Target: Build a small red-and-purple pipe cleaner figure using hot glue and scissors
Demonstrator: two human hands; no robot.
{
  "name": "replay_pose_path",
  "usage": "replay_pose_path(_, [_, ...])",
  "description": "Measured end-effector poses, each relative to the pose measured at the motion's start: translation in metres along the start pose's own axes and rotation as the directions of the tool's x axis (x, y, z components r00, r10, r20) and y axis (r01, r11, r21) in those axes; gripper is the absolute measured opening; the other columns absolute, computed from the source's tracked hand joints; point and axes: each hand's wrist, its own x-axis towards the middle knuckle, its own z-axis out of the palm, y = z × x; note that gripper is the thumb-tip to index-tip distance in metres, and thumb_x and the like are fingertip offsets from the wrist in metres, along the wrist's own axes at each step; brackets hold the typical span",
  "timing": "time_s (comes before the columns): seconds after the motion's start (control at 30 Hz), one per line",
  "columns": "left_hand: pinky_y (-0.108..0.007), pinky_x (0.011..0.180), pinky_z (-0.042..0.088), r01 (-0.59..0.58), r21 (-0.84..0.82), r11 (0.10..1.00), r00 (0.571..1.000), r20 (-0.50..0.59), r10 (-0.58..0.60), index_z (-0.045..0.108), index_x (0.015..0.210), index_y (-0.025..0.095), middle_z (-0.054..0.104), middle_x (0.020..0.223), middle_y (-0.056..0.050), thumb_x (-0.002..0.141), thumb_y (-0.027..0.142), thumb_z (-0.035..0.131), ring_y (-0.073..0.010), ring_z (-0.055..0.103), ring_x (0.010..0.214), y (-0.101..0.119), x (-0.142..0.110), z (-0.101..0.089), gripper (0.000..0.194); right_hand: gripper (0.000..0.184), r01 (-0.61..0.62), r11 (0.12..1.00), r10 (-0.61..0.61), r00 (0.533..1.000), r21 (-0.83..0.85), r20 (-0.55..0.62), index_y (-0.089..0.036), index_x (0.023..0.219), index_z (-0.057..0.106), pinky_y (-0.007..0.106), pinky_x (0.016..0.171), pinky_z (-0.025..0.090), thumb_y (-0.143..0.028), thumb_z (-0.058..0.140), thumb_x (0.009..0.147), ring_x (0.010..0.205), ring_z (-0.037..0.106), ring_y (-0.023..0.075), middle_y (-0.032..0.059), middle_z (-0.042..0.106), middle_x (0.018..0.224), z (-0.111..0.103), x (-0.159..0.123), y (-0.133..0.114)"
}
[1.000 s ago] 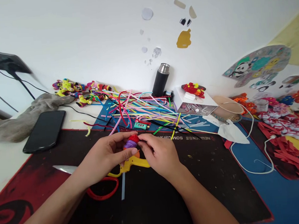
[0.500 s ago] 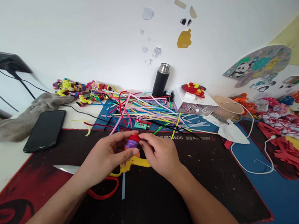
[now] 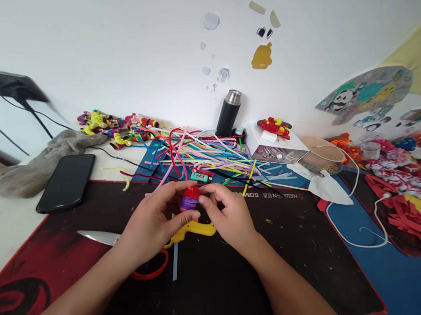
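Note:
Between my two hands is a small pipe-cleaner figure [image 3: 189, 199], red on top, purple in the middle, with a bit of orange below. My left hand [image 3: 153, 221] holds it from the left, thumb in front and fingers behind. Thumb and fingertips of my right hand [image 3: 229, 213] pinch at its right side. Beneath the hands lies a yellow glue gun [image 3: 200, 228], partly hidden, and a pale translucent strip [image 3: 174, 263] shows below it. Scissors with red handles [image 3: 153, 272] and a silver blade lie under my left wrist.
Many coloured pipe cleaners [image 3: 210, 153] are heaped behind the mat. A black thermos [image 3: 228, 114] and a white box [image 3: 278, 147] stand near the wall. At left rests a phone [image 3: 66, 183]. A white cable [image 3: 356, 246] and red strips [image 3: 404, 218] lie at right.
The view has shifted slightly. The figure is turned a little between my fingers, with more of its red top visible, and both hands stay on it.

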Motion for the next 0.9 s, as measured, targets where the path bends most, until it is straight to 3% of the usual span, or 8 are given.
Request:
replay_pose_path(0.17, [-0.037,0.084,0.062,-0.1,0.202,0.974,0.988,-0.093,0.12,0.074,0.135,0.021,0.082,0.108,-0.009,0.093,0.053,0.082,-0.0272,0.077,0.093,-0.002,0.001,-0.003,0.053,0.022,-0.115,0.967,0.104,0.993,0.228,0.056,-0.021,0.106,0.078,0.026,0.058,0.047,-0.04,0.067,0.104,0.058,0.063,0.015,-0.0018,0.068,0.068,0.003,-0.001,-0.003])
replay_pose_path(0.27, [-0.038,0.089,0.062,-0.183,0.354,0.917,0.967,-0.102,0.233,0.075,0.13,0.022,0.083,0.112,-0.009,0.094,0.051,0.082,-0.0265,0.077,0.092,-0.006,0.001,-0.002,0.047,0.029,-0.227,0.883,0.176,0.971,0.411,0.16,-0.02,0.108,0.074,0.024,0.05,0.042,-0.048,0.07,0.104,0.049,0.052,0.012,-0.006,0.058,0.062,0.006,-0.002,-0.004])
replay_pose_path(0.37, [-0.036,0.089,0.062,-0.252,0.405,0.879,0.952,-0.06,0.301,0.075,0.13,0.023,0.083,0.117,-0.009,0.097,0.045,0.079,-0.0264,0.078,0.097,-0.011,0.0,-0.001,0.04,0.042,-0.351,0.776,0.205,0.926,0.525,0.316,-0.019,0.108,0.072,0.023,0.045,0.035,-0.06,0.074,0.1,0.047,0.042,0.0099,-0.0086,0.051,0.059,0.008,-0.002,-0.007])
replay_pose_path(0.5, [-0.035,0.092,0.063,-0.308,0.328,0.893,0.943,-0.018,0.332,0.074,0.137,0.025,0.082,0.122,-0.008,0.095,0.046,0.083,-0.0262,0.077,0.104,-0.012,0.0,-0.002,0.047,0.054,-0.44,0.657,0.223,0.889,0.612,0.399,-0.019,0.098,0.069,0.022,0.043,0.029,-0.072,0.081,0.091,0.043,0.034,0.0078,-0.0115,0.045,0.053,0.006,0.002,-0.011])
replay_pose_path(0.57, [-0.032,0.083,0.063,-0.258,0.208,0.943,0.965,0.005,0.263,0.073,0.143,0.026,0.081,0.112,-0.006,0.094,0.048,0.085,-0.0236,0.076,0.094,-0.008,0.0,-0.005,0.054,0.054,-0.457,0.62,0.248,0.886,0.639,0.393,-0.02,0.089,0.067,0.022,0.042,0.027,-0.072,0.083,0.088,0.042,0.031,0.0071,-0.0123,0.043,0.05,0.004,0.004,-0.011])
replay_pose_path(0.7, [-0.027,0.065,0.059,-0.105,-0.045,0.993,0.994,0.006,0.106,0.078,0.136,0.022,0.075,0.091,-0.004,0.101,0.052,0.075,-0.0203,0.072,0.078,0.003,0.002,-0.009,0.046,0.05,-0.509,0.56,0.268,0.858,0.654,0.438,-0.02,0.082,0.065,0.022,0.043,0.026,-0.065,0.085,0.09,0.042,0.03,0.0066,-0.0122,0.042,0.049,0.0,0.004,-0.009])
replay_pose_path(0.9, [-0.028,0.076,0.063,-0.119,-0.035,0.992,0.992,-0.034,0.118,0.084,0.117,0.022,0.081,0.093,-0.006,0.098,0.045,0.078,-0.0218,0.077,0.086,0.005,0.003,-0.009,0.031,0.048,-0.538,0.525,0.246,0.838,0.66,0.488,-0.02,0.084,0.066,0.022,0.043,0.026,-0.063,0.086,0.09,0.042,0.031,0.0065,-0.0123,0.042,0.05,0.002,0.003,-0.007])
